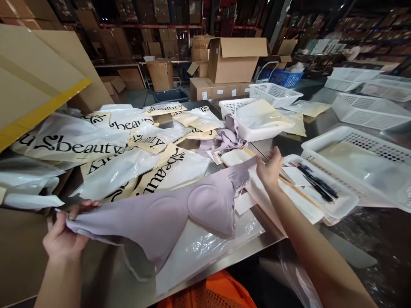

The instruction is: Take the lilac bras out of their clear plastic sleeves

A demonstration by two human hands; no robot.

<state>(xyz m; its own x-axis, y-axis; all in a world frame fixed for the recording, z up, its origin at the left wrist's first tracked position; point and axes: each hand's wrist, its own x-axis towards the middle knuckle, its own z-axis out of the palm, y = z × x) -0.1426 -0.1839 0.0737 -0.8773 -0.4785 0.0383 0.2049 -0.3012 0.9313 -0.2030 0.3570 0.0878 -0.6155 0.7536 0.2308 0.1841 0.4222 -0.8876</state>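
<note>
A lilac seamless bra (167, 214) is stretched out sideways above the table, its cup side facing up. My left hand (66, 233) pinches one end of its band between thumb and fingers. At the other end, my right hand (270, 167) grips the band near the printed label mark, though its fingertips are partly hidden. Beneath the bra lies a clear plastic bag (205, 252). A white card (244, 202) sits beside the right cup. Another lilac garment (229, 139) is crumpled farther back, with tags next to it.
Printed plastic bags (93, 143) are heaped at the left and centre. On the right stand a white tray with black pens (316, 182) and a perforated white basket (362, 167). An open carton (237, 60) stands behind. A cardboard flap with yellow tape (48, 111) juts in at left.
</note>
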